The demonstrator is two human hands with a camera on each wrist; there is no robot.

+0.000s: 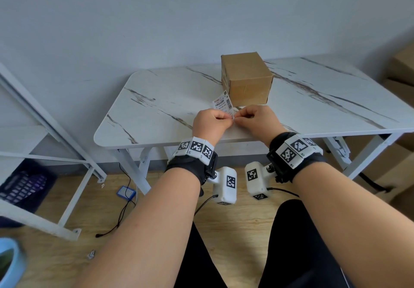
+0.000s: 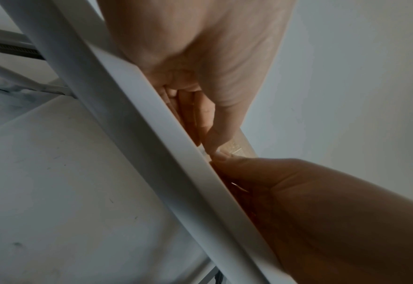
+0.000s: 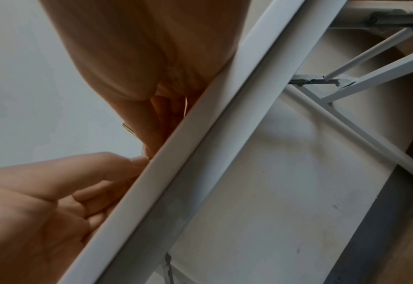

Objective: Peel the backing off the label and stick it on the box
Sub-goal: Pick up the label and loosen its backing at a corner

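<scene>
Marble table (image 1: 170,99): one box (image 1: 247,79), one label (image 1: 222,101) pinched by left hand (image 1: 209,121), right hand (image 1: 257,119).

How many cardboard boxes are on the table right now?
1. The cardboard box stands at the table's far edge, just beyond both hands. More cartons sit on the floor at right, off the table.

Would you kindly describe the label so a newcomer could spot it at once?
Start at the marble-patterned white table and find the brown cardboard box near its back edge. Just in front, both hands pinch the label: the only white slip printed with barcodes.
</scene>
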